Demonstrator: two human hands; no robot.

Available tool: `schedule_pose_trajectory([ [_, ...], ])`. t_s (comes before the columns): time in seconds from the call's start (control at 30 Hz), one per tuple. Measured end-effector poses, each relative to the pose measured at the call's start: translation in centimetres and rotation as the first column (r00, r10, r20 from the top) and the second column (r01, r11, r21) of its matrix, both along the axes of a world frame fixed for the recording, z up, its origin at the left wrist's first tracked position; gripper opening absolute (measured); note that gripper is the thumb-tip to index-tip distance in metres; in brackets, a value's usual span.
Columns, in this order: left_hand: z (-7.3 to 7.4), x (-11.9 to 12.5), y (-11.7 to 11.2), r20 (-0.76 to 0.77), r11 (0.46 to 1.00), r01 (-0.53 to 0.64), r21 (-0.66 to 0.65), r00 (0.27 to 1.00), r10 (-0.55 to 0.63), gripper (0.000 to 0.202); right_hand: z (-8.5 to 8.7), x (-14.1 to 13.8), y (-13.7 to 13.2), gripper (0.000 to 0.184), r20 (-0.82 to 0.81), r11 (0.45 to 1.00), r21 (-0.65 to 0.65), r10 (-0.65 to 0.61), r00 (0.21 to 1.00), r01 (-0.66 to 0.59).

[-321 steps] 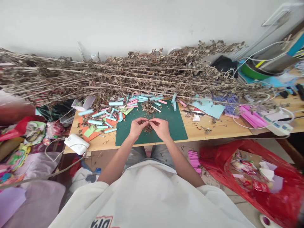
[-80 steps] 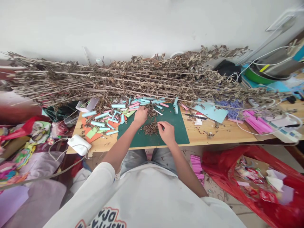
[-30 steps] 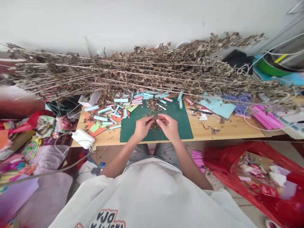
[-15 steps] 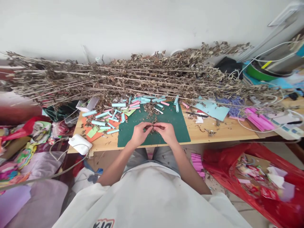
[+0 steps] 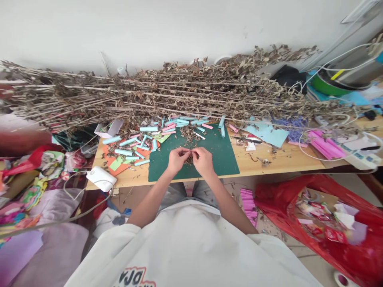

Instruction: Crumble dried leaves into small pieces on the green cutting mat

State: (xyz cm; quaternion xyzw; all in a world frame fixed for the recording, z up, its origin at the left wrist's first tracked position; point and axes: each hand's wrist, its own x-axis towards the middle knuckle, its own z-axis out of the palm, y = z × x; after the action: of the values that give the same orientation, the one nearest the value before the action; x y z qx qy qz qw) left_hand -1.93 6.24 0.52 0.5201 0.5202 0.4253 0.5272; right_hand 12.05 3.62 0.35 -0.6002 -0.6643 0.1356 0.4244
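My left hand [image 5: 177,158] and my right hand [image 5: 204,160] meet fingertip to fingertip over a green cutting mat [image 5: 223,157] on a wooden table [image 5: 275,161]. Both pinch a small dried brown plant piece [image 5: 190,152] between them. Under the hands lies a little heap of dried crumbs [image 5: 189,160]. A second crumb heap [image 5: 188,133] lies further back on the mat. Several rolled blue and pink paper tubes [image 5: 149,129] are scattered to the left and behind.
A long bundle of dried stalks [image 5: 167,93] spans the back of the table. A white device [image 5: 101,178] with a cable sits at the left edge. Pink paper strips [image 5: 324,145] and cables lie right. A red bag [image 5: 326,221] is on the floor.
About 2.7 s ago my left hand reached to the back heap and my right hand rested on the mat; since then both hands have come together over the near heap, pinching.
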Motion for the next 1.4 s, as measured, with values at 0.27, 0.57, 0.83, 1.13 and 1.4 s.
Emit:
schedule_pose_trajectory([
  [0.27, 0.7, -0.9, 0.3, 0.117, 0.998, -0.024, -0.064, 0.993, 0.031, 0.03, -0.6, 1.4, 0.7, 0.026, -0.077, 0.996, -0.045, 0.078, 0.994, -0.082],
  [0.57, 1.9, 0.2, 0.8, 0.234, 0.993, 0.084, -0.081, 0.97, -0.062, 0.031, 1.2, 0.6, 0.1, 0.023, -0.419, 0.986, -0.073, 0.106, 0.902, -0.15],
  [0.83, 1.6, 0.6, 1.3, 0.224, 0.986, 0.084, -0.146, 0.973, -0.049, 0.035, 1.2, 1.0, 0.4, 0.016, -0.353, 0.996, -0.069, 0.023, 0.935, -0.05],
  [1.13, 1.0, 0.5, 1.1, 0.178, 0.986, 0.058, -0.154, 0.983, -0.03, 0.033, 0.3, 0.6, 0.2, 0.019, -0.03, 0.998, 0.058, 0.035, 0.999, -0.033],
  [1.4, 0.6, 0.4, 0.8, -0.215, 0.993, 0.063, 0.104, 0.976, -0.04, 0.017, -0.4, 0.9, 0.6, 0.017, 0.117, 0.999, 0.043, 0.012, 0.993, -0.017],
])
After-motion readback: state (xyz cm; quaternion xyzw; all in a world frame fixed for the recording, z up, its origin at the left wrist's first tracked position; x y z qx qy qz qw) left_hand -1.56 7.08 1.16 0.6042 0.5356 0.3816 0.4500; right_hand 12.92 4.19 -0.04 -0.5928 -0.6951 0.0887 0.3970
